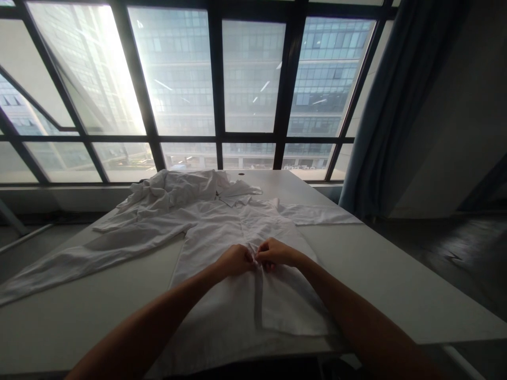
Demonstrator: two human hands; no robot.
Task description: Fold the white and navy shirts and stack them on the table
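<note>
A white long-sleeved shirt (222,311) lies spread on the table, collar toward the window and hem toward me. Its left-hand sleeve stretches out past the table's left side, and the other sleeve reaches the right edge. Over the middle of the front opening, my left hand (236,259) pinches the placket with closed fingers. Right beside it, my right hand (275,252) pinches the other front edge, the fingertips of both hands almost touching. Below the hands the two front edges lie slightly apart. Any button between the fingertips is too small and dark to make out.
A crumpled pile of white clothing (178,187) lies at the far left of the white table (380,279). Beyond the table stand large framed windows (249,79). A blue curtain (380,132) hangs at the right, close to the table's far corner.
</note>
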